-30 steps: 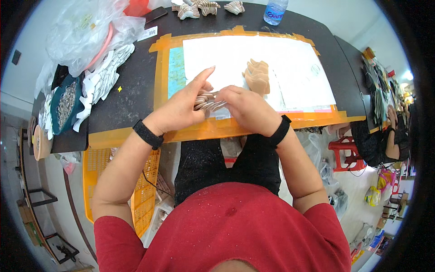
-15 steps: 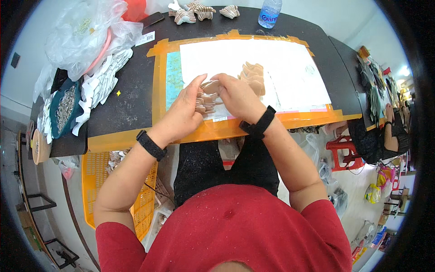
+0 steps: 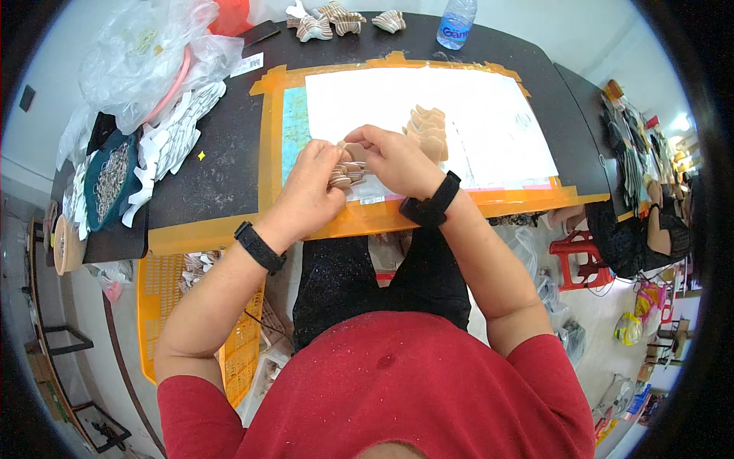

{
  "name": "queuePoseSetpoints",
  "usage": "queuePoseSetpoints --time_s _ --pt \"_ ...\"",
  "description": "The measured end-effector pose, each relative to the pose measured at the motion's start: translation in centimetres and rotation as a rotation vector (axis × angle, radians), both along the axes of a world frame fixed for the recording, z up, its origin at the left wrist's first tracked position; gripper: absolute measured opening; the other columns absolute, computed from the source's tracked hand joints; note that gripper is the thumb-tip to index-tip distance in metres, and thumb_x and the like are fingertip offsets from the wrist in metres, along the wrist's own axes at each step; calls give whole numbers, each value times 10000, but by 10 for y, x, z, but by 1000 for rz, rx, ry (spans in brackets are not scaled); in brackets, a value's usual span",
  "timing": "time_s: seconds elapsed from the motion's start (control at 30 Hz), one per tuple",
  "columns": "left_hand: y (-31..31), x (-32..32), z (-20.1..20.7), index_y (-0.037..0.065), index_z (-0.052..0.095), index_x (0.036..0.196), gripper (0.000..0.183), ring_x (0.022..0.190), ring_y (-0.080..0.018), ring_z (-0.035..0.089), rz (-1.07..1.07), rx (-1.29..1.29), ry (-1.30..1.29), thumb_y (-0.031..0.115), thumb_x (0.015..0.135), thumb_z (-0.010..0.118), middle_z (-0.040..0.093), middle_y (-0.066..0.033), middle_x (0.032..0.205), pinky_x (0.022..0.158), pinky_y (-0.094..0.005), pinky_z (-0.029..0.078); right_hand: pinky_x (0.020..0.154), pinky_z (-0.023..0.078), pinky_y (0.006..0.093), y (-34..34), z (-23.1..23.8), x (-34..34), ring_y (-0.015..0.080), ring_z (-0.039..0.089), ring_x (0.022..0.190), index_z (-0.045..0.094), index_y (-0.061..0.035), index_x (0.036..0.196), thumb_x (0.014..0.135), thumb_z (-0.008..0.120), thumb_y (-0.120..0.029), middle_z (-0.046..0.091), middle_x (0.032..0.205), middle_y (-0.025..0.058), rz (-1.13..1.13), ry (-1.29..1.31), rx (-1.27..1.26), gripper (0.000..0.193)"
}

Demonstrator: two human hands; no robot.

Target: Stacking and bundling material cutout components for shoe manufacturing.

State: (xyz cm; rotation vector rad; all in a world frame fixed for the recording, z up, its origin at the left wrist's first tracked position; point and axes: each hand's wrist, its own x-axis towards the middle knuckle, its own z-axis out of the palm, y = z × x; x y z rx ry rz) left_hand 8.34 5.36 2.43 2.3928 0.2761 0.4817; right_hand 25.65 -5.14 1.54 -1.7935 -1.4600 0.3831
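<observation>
My left hand (image 3: 308, 186) is closed around a stack of small thin tan-and-white pieces (image 3: 348, 176) near the paper's front edge. Over that stack bends my right hand (image 3: 401, 162), its thumb and fingers pinching a tan curved piece (image 3: 355, 152) at the top. Part of the stack is hidden behind the fingers. Just beyond the right hand, a fanned row of similar tan wavy-edged pieces (image 3: 428, 134) lies on the white paper (image 3: 367, 92). What the pieces are made of is too small to tell.
Orange tape (image 3: 267, 145) frames the paper on the dark table (image 3: 222, 176). Bundled pieces (image 3: 313, 29) and a water bottle (image 3: 456, 23) stand at the back. At left lie plastic bags (image 3: 138, 61), white strips (image 3: 180, 122) and a teal container of metal bits (image 3: 113, 180). Below is a yellow crate (image 3: 160, 306).
My left fingers have curled down from upright onto the top of the stack. The right hand has shifted slightly left, still at the stack. The fanned row has stayed put.
</observation>
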Motion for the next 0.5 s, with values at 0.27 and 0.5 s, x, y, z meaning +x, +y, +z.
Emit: queuePoseSetpoints --time_s 0.27,0.5 --pt "6 0 -3 12 527 1160 394 1028 -363 574 29 -37 54 8 778 622 555 -194 1084 915 -413 473 911 501 376 9 -3 12 319 629 1051 640 -29 1177 845 593 -28 642 1147 178 21 -150 -105 336" --pt "9 1 -1 8 560 1044 304 1004 -343 593 87 -406 92 32 757 658 587 -178 1016 887 -410 485 924 497 363 23 13 20 305 627 1053 642 -68 1175 849 640 -58 632 1127 171 80 -65 -394 326"
